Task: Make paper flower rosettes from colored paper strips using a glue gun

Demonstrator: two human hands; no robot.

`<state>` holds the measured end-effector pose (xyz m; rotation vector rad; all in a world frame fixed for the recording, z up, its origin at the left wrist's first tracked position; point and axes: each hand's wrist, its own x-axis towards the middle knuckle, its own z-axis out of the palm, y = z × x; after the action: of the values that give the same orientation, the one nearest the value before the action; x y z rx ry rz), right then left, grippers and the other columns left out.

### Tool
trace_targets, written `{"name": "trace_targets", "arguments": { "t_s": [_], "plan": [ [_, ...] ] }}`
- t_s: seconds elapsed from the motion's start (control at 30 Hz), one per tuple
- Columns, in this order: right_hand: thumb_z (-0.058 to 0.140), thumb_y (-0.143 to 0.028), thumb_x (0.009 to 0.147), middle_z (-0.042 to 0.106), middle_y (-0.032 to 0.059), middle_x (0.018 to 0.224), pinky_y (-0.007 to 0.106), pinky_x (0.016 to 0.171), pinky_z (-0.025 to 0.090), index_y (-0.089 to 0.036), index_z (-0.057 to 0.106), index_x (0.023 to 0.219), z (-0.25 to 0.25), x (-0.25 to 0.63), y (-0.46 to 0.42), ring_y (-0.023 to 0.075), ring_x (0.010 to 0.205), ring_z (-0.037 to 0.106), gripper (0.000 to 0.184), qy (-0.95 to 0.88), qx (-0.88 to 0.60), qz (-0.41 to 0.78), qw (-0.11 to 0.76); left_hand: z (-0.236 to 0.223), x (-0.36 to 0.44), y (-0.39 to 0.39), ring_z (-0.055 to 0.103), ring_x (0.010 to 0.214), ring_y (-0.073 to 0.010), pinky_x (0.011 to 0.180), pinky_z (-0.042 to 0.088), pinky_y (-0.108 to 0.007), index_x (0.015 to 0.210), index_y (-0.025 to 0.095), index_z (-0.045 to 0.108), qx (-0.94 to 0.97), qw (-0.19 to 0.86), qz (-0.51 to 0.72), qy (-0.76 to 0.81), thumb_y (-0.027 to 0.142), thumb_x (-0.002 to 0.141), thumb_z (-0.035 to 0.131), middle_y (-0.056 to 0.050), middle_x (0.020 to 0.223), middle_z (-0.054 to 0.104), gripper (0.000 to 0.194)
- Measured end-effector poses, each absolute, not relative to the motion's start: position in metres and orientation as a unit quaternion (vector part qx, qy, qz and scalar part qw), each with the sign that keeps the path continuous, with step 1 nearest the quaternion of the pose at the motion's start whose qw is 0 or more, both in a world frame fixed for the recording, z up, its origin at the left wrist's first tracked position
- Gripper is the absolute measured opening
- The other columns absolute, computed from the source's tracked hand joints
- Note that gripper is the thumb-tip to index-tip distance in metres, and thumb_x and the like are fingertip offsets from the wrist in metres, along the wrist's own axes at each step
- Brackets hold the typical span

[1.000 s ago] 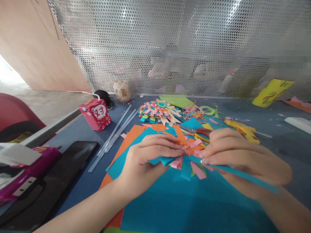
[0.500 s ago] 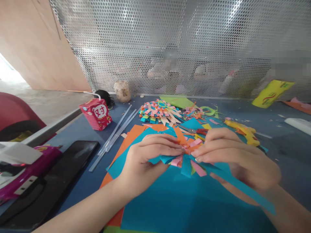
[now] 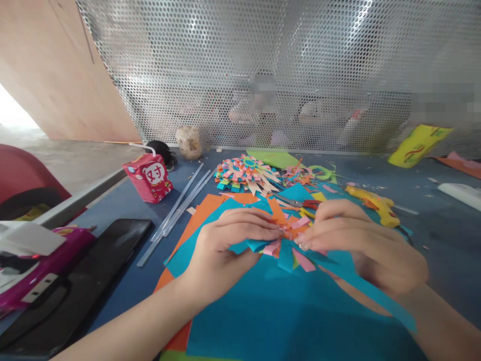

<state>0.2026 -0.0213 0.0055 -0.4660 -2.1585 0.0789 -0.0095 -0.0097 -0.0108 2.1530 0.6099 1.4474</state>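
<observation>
A fringed paper flower (image 3: 287, 255) of blue, pink, orange and green strips is held between my two hands, above blue paper sheets (image 3: 263, 311). My left hand (image 3: 233, 245) is closed on its left side, thumb beneath and fingers on top. My right hand (image 3: 361, 240) pinches at the flower's centre and right side. A long blue paper strip (image 3: 376, 291) trails from there toward the lower right, under the right hand. The right thumb is partly hidden. Just behind the right hand lie red-handled scissors (image 3: 300, 203), partly covered.
Behind are a finished-looking paper flower (image 3: 248, 173) and paper scraps (image 3: 300, 175). A yellow glue gun (image 3: 376, 203) lies right. On the left are glue sticks (image 3: 176, 213), a red drink carton (image 3: 148, 178), a phone (image 3: 108, 271) and a purple power strip (image 3: 63, 260). A perforated metal screen (image 3: 240, 65) closes the back.
My right hand has moved left, closer to the flower's centre, and the blue strip's free end has swung lower. My left hand has stayed almost in place.
</observation>
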Motion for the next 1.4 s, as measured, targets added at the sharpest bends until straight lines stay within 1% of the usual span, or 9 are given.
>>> {"name": "trace_targets", "arguments": {
  "t_s": [0.3,0.47,0.57,0.67,0.83,0.97,1.1,1.23,1.4],
  "plan": [
    [0.053,-0.013,0.077,0.07,0.0,0.081,0.037,0.074,0.049,-0.024,0.057,0.099,0.012,0.201,-0.023,0.0175,0.074,0.062,0.025,-0.883,-0.204,0.009,0.423,-0.014,-0.01,-0.009,0.063,0.091,-0.0194,0.083,0.052,-0.031,0.087,0.016,0.069,0.78,0.263,0.522,0.223,-0.005,0.064,0.062,-0.006,0.087,0.072,0.032],
    [0.057,-0.006,0.072,0.069,0.0016,0.08,0.033,0.076,0.048,-0.019,0.058,0.093,0.014,0.2,-0.023,0.0156,0.078,0.061,0.025,-0.883,-0.198,0.01,0.426,-0.015,-0.01,-0.009,0.063,0.091,-0.0189,0.083,0.051,-0.031,0.085,0.017,0.069,0.769,0.29,0.519,0.236,-0.004,0.066,0.061,-0.005,0.086,0.072,0.03],
    [0.058,-0.007,0.071,0.067,0.0028,0.084,0.034,0.078,0.048,-0.019,0.058,0.096,0.008,0.2,-0.019,0.0171,0.084,0.058,0.028,-0.868,-0.216,0.035,0.447,-0.015,-0.009,-0.01,0.064,0.082,-0.0173,0.076,0.052,-0.029,0.083,0.018,0.069,0.745,0.329,0.502,0.291,0.003,0.068,0.062,-0.003,0.084,0.071,0.022],
    [0.058,-0.01,0.072,0.064,0.0026,0.089,0.035,0.079,0.048,-0.023,0.056,0.101,0.001,0.201,-0.014,0.0178,0.089,0.055,0.031,-0.849,-0.241,0.085,0.462,-0.017,-0.006,-0.009,0.064,0.07,-0.016,0.064,0.052,-0.027,0.077,0.017,0.067,0.692,0.421,0.476,0.342,0.017,0.071,0.065,-0.002,0.076,0.07,0.007],
    [0.059,-0.015,0.076,0.062,0.0024,0.093,0.028,0.074,0.05,-0.024,0.058,0.097,-0.007,0.201,-0.009,0.0164,0.09,0.057,0.023,-0.8,-0.314,0.17,0.483,-0.022,-0.004,-0.006,0.065,0.068,-0.017,0.061,0.053,-0.028,0.074,0.015,0.064,0.599,0.574,0.435,0.35,0.025,0.069,0.068,-0.003,0.073,0.069,0.012],
    [0.06,-0.019,0.077,0.062,0.0021,0.097,0.026,0.072,0.053,-0.023,0.058,0.099,-0.009,0.199,-0.008,0.0148,0.087,0.06,0.022,-0.768,-0.375,0.239,0.46,-0.024,-0.003,-0.005,0.064,0.067,-0.0152,0.061,0.052,-0.027,0.072,0.015,0.062,0.586,0.593,0.425,0.352,0.025,0.069,0.068,-0.001,0.07,0.067,0.012],
    [0.06,-0.022,0.076,0.062,0.0035,0.103,0.027,0.073,0.053,-0.022,0.058,0.099,-0.009,0.198,-0.006,0.016,0.09,0.06,0.023,-0.764,-0.409,0.25,0.432,-0.022,-0.003,-0.006,0.063,0.066,-0.0148,0.062,0.052,-0.028,0.069,0.015,0.06,0.588,0.594,0.422,0.351,0.026,0.071,0.067,-0.001,0.069,0.065,0.013],
    [0.057,-0.028,0.078,0.064,0.002,0.083,0.024,0.066,0.052,-0.019,0.06,0.084,-0.004,0.197,-0.006,0.0138,0.078,0.062,0.011,-0.743,-0.431,0.254,0.445,-0.019,-0.003,-0.006,0.063,0.065,-0.0142,0.062,0.052,-0.027,0.074,0.014,0.062,0.575,0.597,0.427,0.362,0.026,0.071,0.067,-0.001,0.069,0.065,0.013],
    [0.055,-0.03,0.079,0.065,0.0013,0.071,0.023,0.061,0.051,-0.018,0.056,0.071,0.001,0.196,-0.005,0.0128,0.068,0.062,0.014,-0.7,-0.46,0.285,0.466,-0.019,-0.003,-0.005,0.063,0.065,-0.0143,0.06,0.052,-0.025,0.071,0.013,0.062,0.57,0.581,0.431,0.39,0.026,0.068,0.069,-0.001,0.067,0.066,0.015]
  ]
}}
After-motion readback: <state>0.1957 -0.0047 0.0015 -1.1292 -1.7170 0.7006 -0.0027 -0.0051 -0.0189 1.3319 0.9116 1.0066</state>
